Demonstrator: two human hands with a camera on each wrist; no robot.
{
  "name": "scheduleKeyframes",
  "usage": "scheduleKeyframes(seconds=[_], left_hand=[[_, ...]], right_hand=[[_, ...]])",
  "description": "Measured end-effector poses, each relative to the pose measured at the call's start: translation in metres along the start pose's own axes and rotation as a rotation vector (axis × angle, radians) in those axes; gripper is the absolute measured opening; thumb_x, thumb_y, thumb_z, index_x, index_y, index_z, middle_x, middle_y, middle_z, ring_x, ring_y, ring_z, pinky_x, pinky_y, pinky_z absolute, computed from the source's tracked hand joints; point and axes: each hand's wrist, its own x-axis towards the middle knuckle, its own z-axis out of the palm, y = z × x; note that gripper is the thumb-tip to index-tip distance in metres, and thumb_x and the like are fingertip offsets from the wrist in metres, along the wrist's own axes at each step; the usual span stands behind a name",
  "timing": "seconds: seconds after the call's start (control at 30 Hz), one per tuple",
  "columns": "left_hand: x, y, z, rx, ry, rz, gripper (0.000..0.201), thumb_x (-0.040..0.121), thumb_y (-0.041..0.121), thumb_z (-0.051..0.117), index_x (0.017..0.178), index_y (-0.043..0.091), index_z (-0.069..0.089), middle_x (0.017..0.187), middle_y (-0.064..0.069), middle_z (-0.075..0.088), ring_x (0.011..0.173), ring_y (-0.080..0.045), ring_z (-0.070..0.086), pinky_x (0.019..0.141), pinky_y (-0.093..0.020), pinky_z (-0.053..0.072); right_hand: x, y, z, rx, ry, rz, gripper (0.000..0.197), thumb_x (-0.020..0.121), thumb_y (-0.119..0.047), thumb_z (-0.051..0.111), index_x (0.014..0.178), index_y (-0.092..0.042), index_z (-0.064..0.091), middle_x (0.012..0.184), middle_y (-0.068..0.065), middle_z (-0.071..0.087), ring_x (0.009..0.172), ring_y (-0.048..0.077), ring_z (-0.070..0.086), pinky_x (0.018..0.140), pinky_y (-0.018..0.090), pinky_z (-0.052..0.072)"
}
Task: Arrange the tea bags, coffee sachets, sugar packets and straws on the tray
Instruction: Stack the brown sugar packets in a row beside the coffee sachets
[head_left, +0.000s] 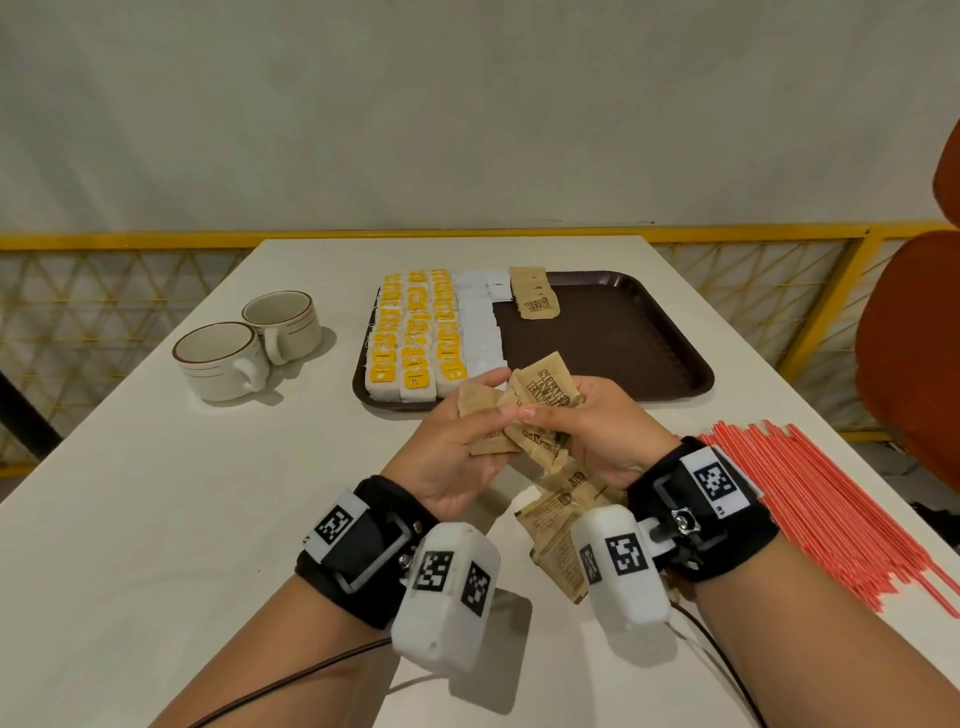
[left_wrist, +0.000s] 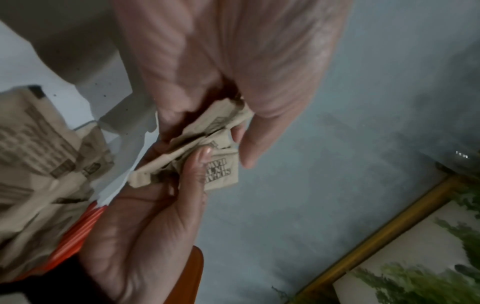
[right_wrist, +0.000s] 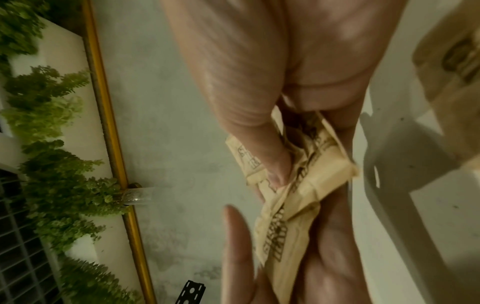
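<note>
Both hands hold a crumpled bunch of brown sugar packets (head_left: 530, 410) (left_wrist: 215, 166) (right_wrist: 309, 181) just above the table, in front of the brown tray (head_left: 613, 332). My left hand (head_left: 467, 431) grips them from the left, and my right hand (head_left: 582, 426) pinches them from the right. More brown packets (head_left: 561, 525) lie on the table under my wrists. On the tray stand rows of yellow-tagged tea bags (head_left: 410, 338), white sachets (head_left: 480, 322) and a short row of brown sugar packets (head_left: 535, 296). Red straws (head_left: 826, 499) lie in a heap at the right.
Two white cups (head_left: 244, 343) stand left of the tray. An orange chair (head_left: 914, 338) is at the table's right side. A yellow railing (head_left: 156, 241) runs behind the table. The right half of the tray shows bare brown surface.
</note>
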Motion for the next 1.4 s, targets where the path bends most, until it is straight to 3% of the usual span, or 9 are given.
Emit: scheduleKeyframes(seconds=[0.1,0.23,0.43,0.53,0.7,0.87,1.13,1.27,1.4], left_hand=[[0.003,-0.001,-0.001,0.018,-0.009,-0.025,0.042,0.092,0.002,0.045,0.134,0.001,0.047,0.131,-0.026,0.053,0.116,-0.035,0.056,0.096,-0.043,0.048],[0.006,0.007,-0.007,-0.044,0.092,-0.036,0.034,0.099,0.007,0.037,0.13,0.001,0.05,0.123,-0.026,0.059,0.109,-0.037,0.06,0.087,-0.043,0.053],[0.001,0.011,-0.006,-0.057,0.176,-0.159,0.035,0.093,0.034,0.052,0.095,0.003,0.069,0.093,-0.016,0.066,0.072,-0.021,0.064,0.06,-0.026,0.058],[-0.001,0.009,-0.003,0.035,0.149,-0.172,0.039,0.085,0.044,0.057,0.088,0.009,0.074,0.091,-0.013,0.071,0.075,-0.018,0.067,0.06,-0.023,0.056],[-0.002,0.002,0.0,0.141,0.121,-0.106,0.03,0.081,0.013,0.063,0.111,0.006,0.064,0.101,-0.014,0.066,0.08,-0.019,0.066,0.055,-0.016,0.053],[0.001,0.005,-0.003,0.079,0.135,-0.089,0.04,0.09,0.004,0.054,0.13,0.002,0.053,0.124,-0.022,0.059,0.096,-0.029,0.064,0.07,-0.03,0.059],[0.006,0.011,-0.012,-0.18,0.133,-0.05,0.047,0.09,0.004,0.052,0.136,-0.001,0.044,0.128,-0.027,0.056,0.12,-0.038,0.054,0.085,-0.043,0.054],[0.005,0.018,-0.012,-0.355,0.141,-0.034,0.027,0.091,-0.002,0.045,0.116,0.003,0.055,0.119,-0.031,0.058,0.109,-0.044,0.058,0.072,-0.047,0.058],[0.002,0.019,-0.008,-0.418,0.089,-0.104,0.026,0.08,0.003,0.049,0.105,0.004,0.057,0.122,-0.03,0.057,0.112,-0.046,0.054,0.075,-0.056,0.052]], right_hand=[[0.0,-0.002,0.001,0.016,0.006,-0.014,0.019,0.089,0.005,0.056,0.106,0.002,0.065,0.096,0.014,0.072,0.083,0.02,0.069,0.071,0.028,0.058],[0.0,-0.009,0.0,0.077,0.031,0.019,0.02,0.097,-0.003,0.048,0.114,-0.003,0.059,0.101,0.013,0.069,0.083,0.017,0.07,0.064,0.026,0.056],[-0.003,-0.014,-0.002,0.049,-0.068,0.068,0.027,0.096,-0.007,0.05,0.123,-0.005,0.052,0.096,0.011,0.068,0.07,0.015,0.068,0.047,0.024,0.05],[-0.004,-0.012,-0.001,-0.067,-0.113,0.069,0.016,0.093,-0.008,0.056,0.107,-0.008,0.06,0.088,0.006,0.07,0.066,0.012,0.066,0.047,0.023,0.05],[-0.004,-0.008,0.002,-0.039,-0.111,0.049,0.013,0.093,-0.005,0.054,0.104,-0.01,0.059,0.088,0.007,0.07,0.071,0.016,0.069,0.062,0.028,0.058],[-0.002,-0.011,0.001,0.123,-0.098,0.127,0.023,0.1,-0.012,0.043,0.12,-0.005,0.053,0.092,0.013,0.068,0.068,0.022,0.069,0.048,0.029,0.055],[0.001,-0.009,-0.005,0.108,0.057,0.007,0.017,0.091,0.001,0.055,0.104,-0.006,0.064,0.087,0.007,0.074,0.072,0.015,0.071,0.058,0.024,0.057],[0.002,-0.018,-0.013,0.085,0.095,-0.031,0.018,0.087,0.0,0.058,0.103,-0.004,0.065,0.091,0.01,0.074,0.078,0.019,0.072,0.071,0.03,0.059],[0.003,-0.028,-0.009,0.047,0.024,-0.071,0.019,0.087,0.005,0.056,0.103,-0.001,0.065,0.09,0.01,0.074,0.079,0.019,0.072,0.068,0.028,0.059]])
